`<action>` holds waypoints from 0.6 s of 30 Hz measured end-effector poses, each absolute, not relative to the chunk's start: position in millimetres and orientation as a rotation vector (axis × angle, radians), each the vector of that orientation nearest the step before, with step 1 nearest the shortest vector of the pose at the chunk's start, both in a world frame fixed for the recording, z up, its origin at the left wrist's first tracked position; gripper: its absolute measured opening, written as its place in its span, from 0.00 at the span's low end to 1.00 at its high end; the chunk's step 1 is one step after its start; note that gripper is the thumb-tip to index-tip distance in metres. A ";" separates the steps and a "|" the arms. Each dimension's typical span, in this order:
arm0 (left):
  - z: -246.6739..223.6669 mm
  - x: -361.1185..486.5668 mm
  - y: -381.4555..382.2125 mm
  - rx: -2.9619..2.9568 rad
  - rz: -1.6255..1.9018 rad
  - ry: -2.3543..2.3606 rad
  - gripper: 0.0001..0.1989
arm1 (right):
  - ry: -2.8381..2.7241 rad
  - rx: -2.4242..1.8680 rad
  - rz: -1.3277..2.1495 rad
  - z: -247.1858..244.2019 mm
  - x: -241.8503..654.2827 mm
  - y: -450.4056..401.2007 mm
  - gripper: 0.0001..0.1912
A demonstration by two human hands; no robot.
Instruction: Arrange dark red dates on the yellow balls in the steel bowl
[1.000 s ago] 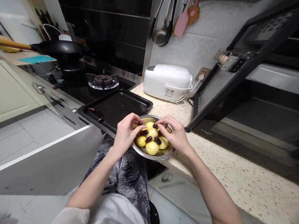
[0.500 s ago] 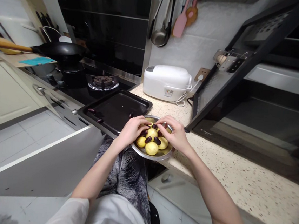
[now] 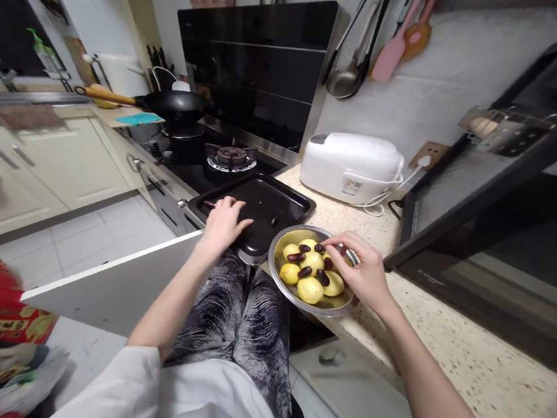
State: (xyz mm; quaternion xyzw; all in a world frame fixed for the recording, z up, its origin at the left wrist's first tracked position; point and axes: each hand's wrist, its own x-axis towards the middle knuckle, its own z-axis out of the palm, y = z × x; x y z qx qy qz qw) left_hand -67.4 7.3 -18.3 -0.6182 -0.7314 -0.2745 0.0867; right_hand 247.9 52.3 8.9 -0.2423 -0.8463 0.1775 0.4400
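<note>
A round metal bowl [image 3: 276, 281] at the counter edge holds several yellow round pieces [image 3: 310, 289], with dark purple oblong pieces [image 3: 322, 277] on and between them; their exact kinds are unclear. My right hand [image 3: 364, 270] reaches over the bowl's right rim, its fingertips closed on a small dark purple piece [image 3: 319, 248] near the back. My left hand [image 3: 225, 223] is over the front-left of a black baking tray [image 3: 264, 198], thumb apart from the fingers. Just beyond its fingertips lies a dark purple piece [image 3: 209, 203]; another [image 3: 274, 220] rests on the tray's right.
Behind the bowl stands a white rice cooker [image 3: 351, 167]. A large black appliance [image 3: 492, 243] occupies the right side. The gas burner [image 3: 231, 157] and black wok [image 3: 177, 104] are beyond the tray. An open cabinet door [image 3: 118, 285] juts out at lower left.
My left hand has left the bowl and moved left over the baking tray, its fingers spreading. My right hand stays at the bowl. The view has swung left.
</note>
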 end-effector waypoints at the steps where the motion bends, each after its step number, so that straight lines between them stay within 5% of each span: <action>1: -15.5 -79.8 7.0 -1.778 -0.694 -2.256 0.23 | -2.106 -0.601 0.436 8.1 247.7 52.7 0.05; 5: -2.7 -119.0 9.2 -1.684 -0.290 -2.490 0.35 | -2.118 -0.608 0.437 4.4 247.6 54.7 0.06; 9: 0.2 -145.6 20.6 -1.829 -0.053 -2.453 0.21 | -2.133 -0.615 0.438 1.7 247.6 56.2 0.06; 14: -5.9 -161.7 36.3 -1.947 0.008 -2.366 0.25 | -2.141 -0.642 0.440 1.6 246.4 55.9 0.05; 18: -5.5 -164.1 39.3 -1.975 0.000 -2.317 0.19 | -2.144 -0.653 0.442 1.0 247.4 56.3 0.05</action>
